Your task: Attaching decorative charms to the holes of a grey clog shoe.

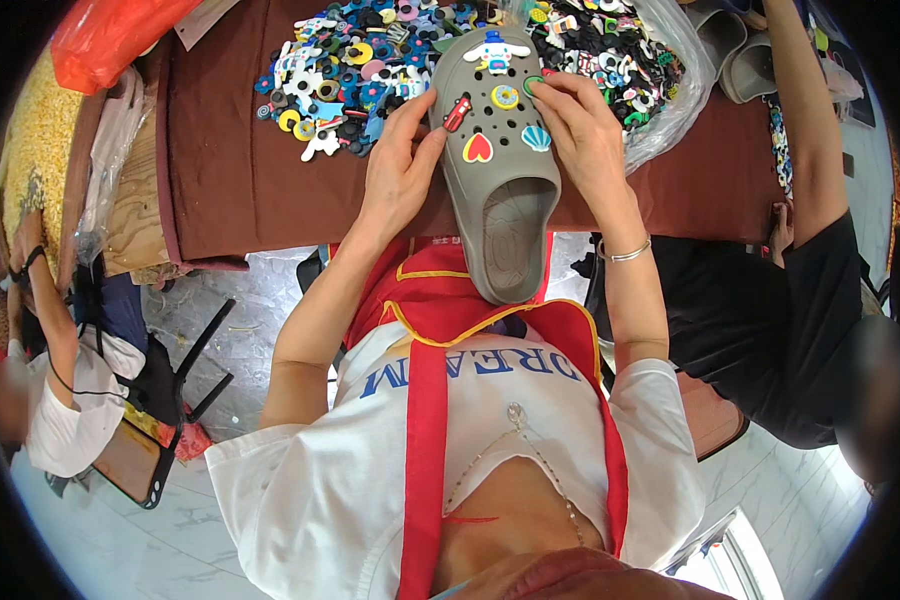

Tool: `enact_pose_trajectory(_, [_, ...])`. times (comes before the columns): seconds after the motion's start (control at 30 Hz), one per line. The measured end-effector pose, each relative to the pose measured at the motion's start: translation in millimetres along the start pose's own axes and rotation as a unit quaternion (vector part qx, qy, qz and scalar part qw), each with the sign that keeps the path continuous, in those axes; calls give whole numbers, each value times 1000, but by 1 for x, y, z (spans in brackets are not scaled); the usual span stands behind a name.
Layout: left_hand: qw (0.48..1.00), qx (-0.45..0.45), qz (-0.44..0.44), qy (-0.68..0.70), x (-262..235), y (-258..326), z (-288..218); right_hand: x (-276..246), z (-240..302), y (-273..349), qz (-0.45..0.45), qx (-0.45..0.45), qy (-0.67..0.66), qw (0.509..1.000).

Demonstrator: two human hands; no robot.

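Note:
A grey clog (505,166) lies toe away from me, its heel hanging past the near table edge. My left hand (398,170) is closed along its left side, thumb and fingers by a red car charm (457,114). My right hand (588,140) pinches a small round green charm (533,85) against the right side of the upper. Other charms sit on the upper: a white long-eared figure in a blue hat (496,50), a yellow ring-shaped one (505,97), a red heart (478,149) and a blue shell (536,138).
Loose charms (345,80) are heaped beyond my left hand, with more in clear plastic (675,110) at right. The table has a brown cover (220,150). A red plastic bag (110,40) is at far left, more clogs (745,65) at far right. Co-workers sit on both sides.

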State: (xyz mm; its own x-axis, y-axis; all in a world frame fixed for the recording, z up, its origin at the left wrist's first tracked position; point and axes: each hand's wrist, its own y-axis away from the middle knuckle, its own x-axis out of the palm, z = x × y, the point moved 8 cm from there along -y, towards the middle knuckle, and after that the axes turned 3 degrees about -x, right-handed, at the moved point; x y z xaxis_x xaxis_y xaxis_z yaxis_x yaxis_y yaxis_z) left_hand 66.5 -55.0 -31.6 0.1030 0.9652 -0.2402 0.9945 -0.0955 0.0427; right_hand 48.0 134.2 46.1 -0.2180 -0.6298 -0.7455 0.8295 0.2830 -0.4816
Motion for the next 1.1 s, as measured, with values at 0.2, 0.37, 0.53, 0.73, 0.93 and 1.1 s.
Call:
enact_pose_trajectory(0.2, [1000,-7,18,13,2,0,2,-1,-18,7,-17,56,-60,997])
enact_pose_trajectory(0.37, [1000,-4,19,15,2,1,-2,-12,-55,-2,-106,170,-121,972])
enact_pose_trajectory(0.53, [1000,-10,22,19,4,-1,3,4,-95,-20,-104,212,-168,957])
enact_pose_trajectory(0.73, [1000,0,11,2,5,-1,-1,2,-70,-62,-80,195,-187,959])
enact_pose_trajectory(0.93, [999,-25,25,17,4,0,3,-30,-83,-62,-81,122,0,989])
enact_pose_trajectory(1.1, [997,-34,35,56,3,-2,7,-59,-89,-39,-87,74,62,992])
